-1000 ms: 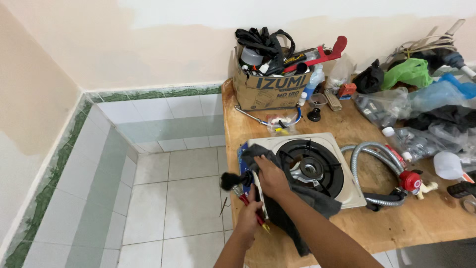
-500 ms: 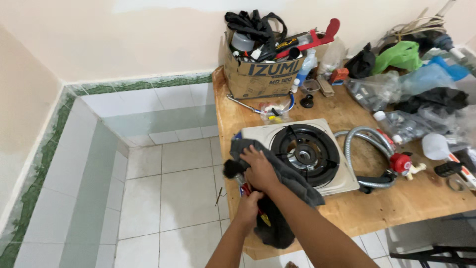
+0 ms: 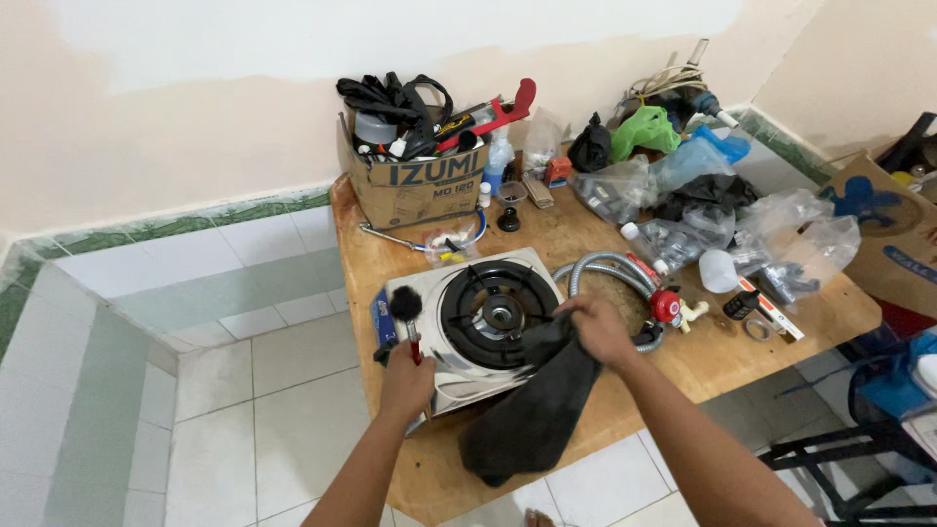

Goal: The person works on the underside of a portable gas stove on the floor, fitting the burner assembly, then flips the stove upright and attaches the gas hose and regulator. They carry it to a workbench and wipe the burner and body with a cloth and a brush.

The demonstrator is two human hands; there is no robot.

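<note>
head view: the dark cloth (image 3: 535,410) covers the near right corner of the single-burner stove (image 3: 478,317), and part of it hangs over the counter (image 3: 390,263) edge. i can't make out the small items in the clear bags beyond the stove. one stove, one brush (image 3: 406,310), one cloth, one cardboard box (image 3: 420,181) of tools behind the stove, one grey hose (image 3: 610,273) with a red regulator to the stove's right. my left hand (image 3: 405,383), at the stove's near left corner, has its grip clenched on the brush handle, bristles up. my right hand (image 3: 597,330), at the stove's right edge, has its grip grasping the cloth. since half a second ago the cloth has moved from the stove's left side to its right, and the hands have parted.
</note>
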